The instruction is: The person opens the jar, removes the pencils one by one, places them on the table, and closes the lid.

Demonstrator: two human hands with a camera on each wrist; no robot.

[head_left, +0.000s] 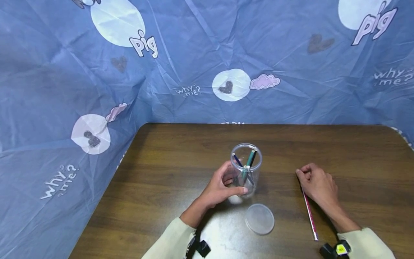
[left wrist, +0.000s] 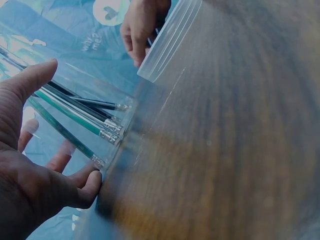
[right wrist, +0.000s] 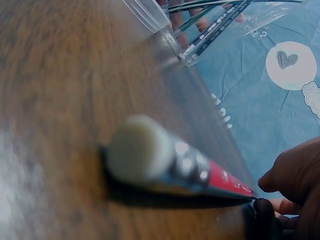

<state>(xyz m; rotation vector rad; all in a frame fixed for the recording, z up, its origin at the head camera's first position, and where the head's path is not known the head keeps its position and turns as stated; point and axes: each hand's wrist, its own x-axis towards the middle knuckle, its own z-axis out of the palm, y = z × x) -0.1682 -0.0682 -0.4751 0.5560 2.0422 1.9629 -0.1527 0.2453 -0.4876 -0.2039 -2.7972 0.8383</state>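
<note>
A clear round jar [head_left: 253, 176] stands upright on the table, several dark and green pencils [left wrist: 75, 115] leaning inside with their ferrule ends down. My left hand [head_left: 221, 185] curls round the jar's left side, thumb at the front near its base. To the right, a pink pencil [head_left: 309, 216] lies on the table, its white eraser [right wrist: 140, 150] large in the right wrist view. My right hand [head_left: 318, 183] pinches the pencil's far end between thumb and fingers, resting low at the tabletop.
A translucent round lid [head_left: 260, 219] lies on the brown wooden table [head_left: 155, 187] just in front of the jar. Blue printed cloth [head_left: 181, 46] hangs behind the table and along its left side.
</note>
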